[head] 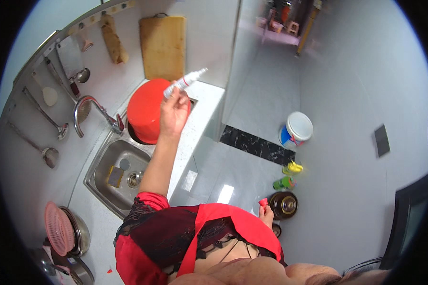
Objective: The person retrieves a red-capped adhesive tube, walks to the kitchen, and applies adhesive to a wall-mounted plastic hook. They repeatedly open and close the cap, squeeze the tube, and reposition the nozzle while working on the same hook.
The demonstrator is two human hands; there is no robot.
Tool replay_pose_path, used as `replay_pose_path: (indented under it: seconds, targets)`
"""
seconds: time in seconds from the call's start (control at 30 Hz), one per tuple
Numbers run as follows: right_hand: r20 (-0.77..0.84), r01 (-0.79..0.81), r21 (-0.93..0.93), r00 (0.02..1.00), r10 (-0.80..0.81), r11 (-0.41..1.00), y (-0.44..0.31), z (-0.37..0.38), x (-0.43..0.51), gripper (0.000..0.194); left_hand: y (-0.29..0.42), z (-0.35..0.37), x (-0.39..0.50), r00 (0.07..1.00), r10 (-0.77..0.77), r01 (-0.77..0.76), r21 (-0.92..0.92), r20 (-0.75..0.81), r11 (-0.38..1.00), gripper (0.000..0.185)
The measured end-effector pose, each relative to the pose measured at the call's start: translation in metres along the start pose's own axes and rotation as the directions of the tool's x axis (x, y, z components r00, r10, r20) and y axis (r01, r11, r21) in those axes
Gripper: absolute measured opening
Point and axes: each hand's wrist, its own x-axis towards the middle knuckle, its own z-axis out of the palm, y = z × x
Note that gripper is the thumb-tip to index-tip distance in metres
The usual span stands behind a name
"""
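My left hand point(173, 115) is raised over the counter, its fingers closed around a white tube point(185, 82) with a narrow nozzle and a red band. The nozzle points up and to the right in the view. Just behind that hand, a red plastic tub point(144, 110) stands over the far sink bowl. Low beside my body, my right hand point(266, 214) grips a small red cap point(263, 202); part of this hand is hidden by the red apron point(228, 213). Below my left forearm lies the steel sink point(108, 153), holding a yellow-and-grey sponge point(115, 176).
A chrome faucet point(92, 101) arches beside the sink. Ladles and a cleaver point(69, 57) hang on the wall; a wooden cutting board point(163, 46) leans behind the tub. A pink colander point(59, 228) rests near steel bowls. Along the right wall stand a white bucket point(299, 126), bottles and a brown jar point(283, 206).
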Motion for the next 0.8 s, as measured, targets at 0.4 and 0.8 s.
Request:
replay_pose_path:
  seconds: [0.4, 0.8]
  targets:
    - [0.15, 0.436, 0.131, 0.879, -0.453, 0.89, -0.116, 0.026, 0.249, 0.018, 0.065, -0.011, 0.197, 0.923, 0.369, -0.384, 0.224, 0.106, 0.896, 0.009]
    - [-0.282, 0.955, 0.208, 0.264, -0.922, 0.21, -0.438, 0.051, 0.491, 0.011, 0.062, 0.013, 0.367, 0.766, 0.602, -0.553, 0.708, 0.226, 0.438, 0.016]
